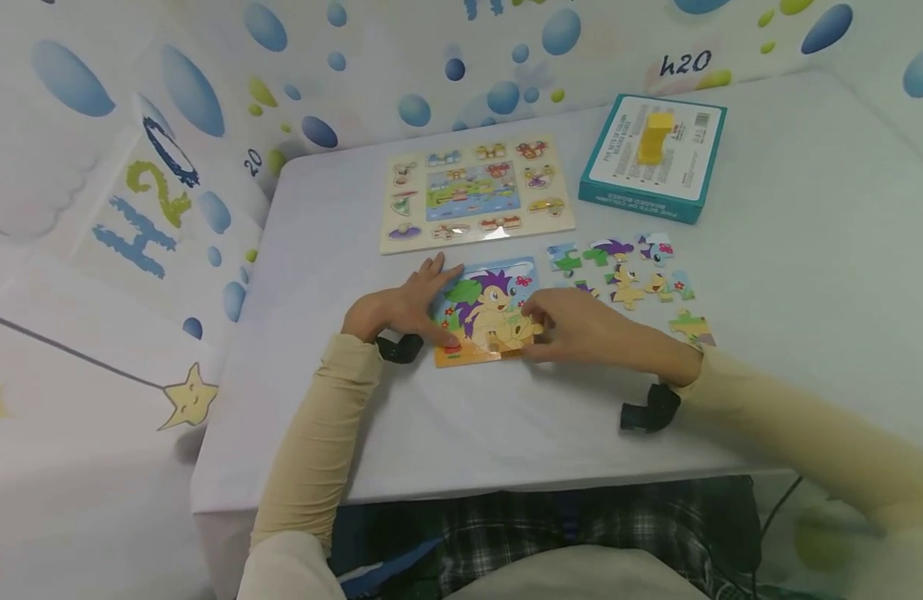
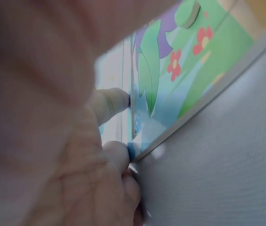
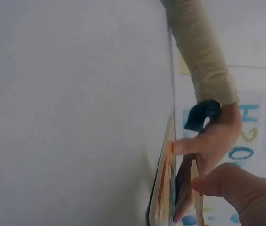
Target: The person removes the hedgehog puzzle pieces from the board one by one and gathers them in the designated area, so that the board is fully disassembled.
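A hedgehog jigsaw puzzle board (image 1: 469, 358) lies flat on the white table. My left hand (image 1: 401, 308) rests at its left side, thumb on the lower left corner and the other fingers spread along the top left edge. In the left wrist view, fingertips (image 2: 119, 101) touch the board's edge. My right hand (image 1: 584, 327) is over the board's right side. It pinches a thin wooden puzzle piece (image 3: 197, 188), seen edge-on above the board in the right wrist view. Several loose puzzle pieces (image 1: 628, 287) lie to the right, some partly behind the right hand.
Behind the jigsaw lies a wooden knob puzzle board (image 1: 401, 242). A teal box (image 1: 641, 197) stands at the back right, with a yellow block (image 1: 654, 140) on top. The table's front edge (image 1: 461, 492) runs close to the person's lap.
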